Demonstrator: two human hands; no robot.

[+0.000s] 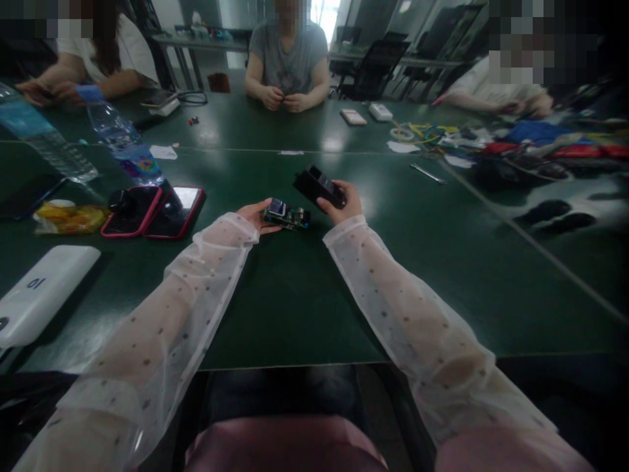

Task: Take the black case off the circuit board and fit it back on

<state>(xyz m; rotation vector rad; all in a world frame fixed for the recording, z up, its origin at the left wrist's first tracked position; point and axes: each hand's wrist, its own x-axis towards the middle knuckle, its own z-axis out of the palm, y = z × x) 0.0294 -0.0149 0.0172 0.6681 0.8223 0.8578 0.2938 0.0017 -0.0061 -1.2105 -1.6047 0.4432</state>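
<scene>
Circuit board (289, 216) sits gripped in the left hand (255, 215), near the right hand (348, 204) clasping a black casing (314, 184).

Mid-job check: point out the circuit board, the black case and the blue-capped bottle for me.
Circuit board (291, 215): head view, on the green board beside its small screen.
Black case (313, 187): head view, middle of its body.
Blue-capped bottle (120, 137): head view, middle of its body.

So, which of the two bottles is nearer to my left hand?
The blue-capped bottle is nearer your left hand; the other bottle stands farther left, its top outside the picture.
</scene>
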